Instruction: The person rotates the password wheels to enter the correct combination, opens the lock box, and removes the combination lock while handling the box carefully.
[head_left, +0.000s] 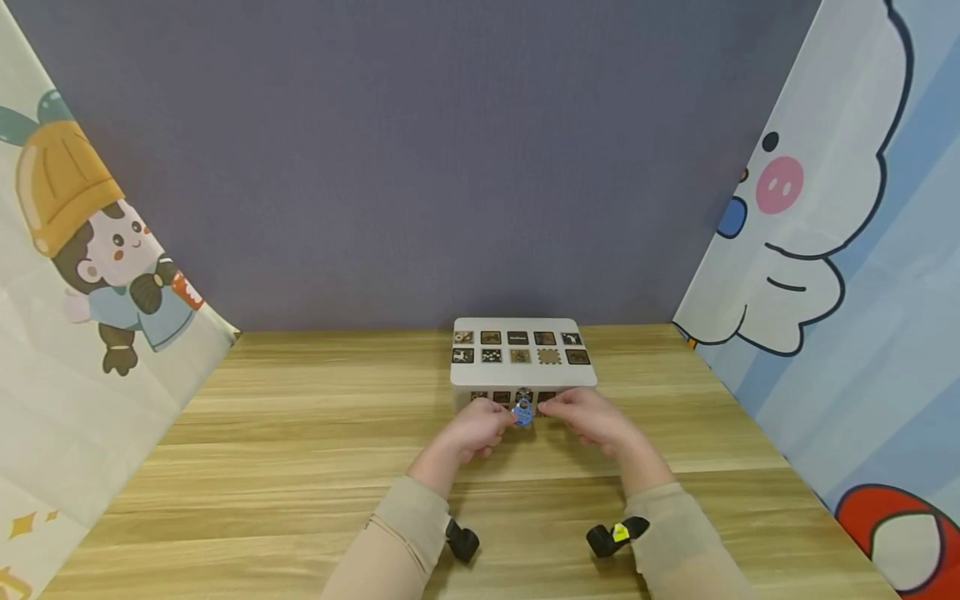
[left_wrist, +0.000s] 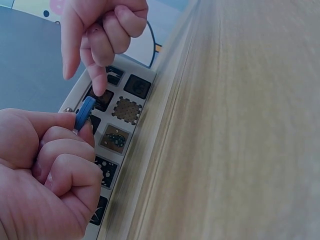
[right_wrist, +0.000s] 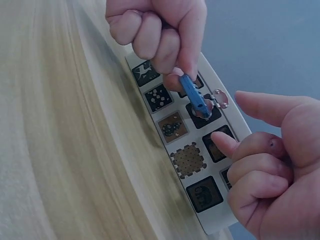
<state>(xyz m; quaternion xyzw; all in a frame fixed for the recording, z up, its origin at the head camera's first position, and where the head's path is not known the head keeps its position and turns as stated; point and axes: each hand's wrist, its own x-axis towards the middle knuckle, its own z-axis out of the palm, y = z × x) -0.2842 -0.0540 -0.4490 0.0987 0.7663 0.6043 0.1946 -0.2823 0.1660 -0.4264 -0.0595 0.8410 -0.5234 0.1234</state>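
A white box [head_left: 525, 371] with rows of small stamp-like pictures sits on the wooden table. At the middle of its front hangs a small blue padlock [head_left: 522, 412], by the metal clasp [right_wrist: 220, 98]. My left hand [head_left: 476, 427] pinches the padlock's body between thumb and index finger, its other fingers curled in. On the other side of the lock is my right hand [head_left: 588, 417], thumb and index finger spread apart with nothing between them. The right wrist view shows a hole in the narrow end of the padlock [right_wrist: 194, 95].
The wooden table [head_left: 315, 433] runs back to a dark grey panel [head_left: 450, 167]. Cartoon-printed sheets stand on the left [head_left: 45, 400] and right [head_left: 885, 400]. Black straps with small devices are on both wrists.
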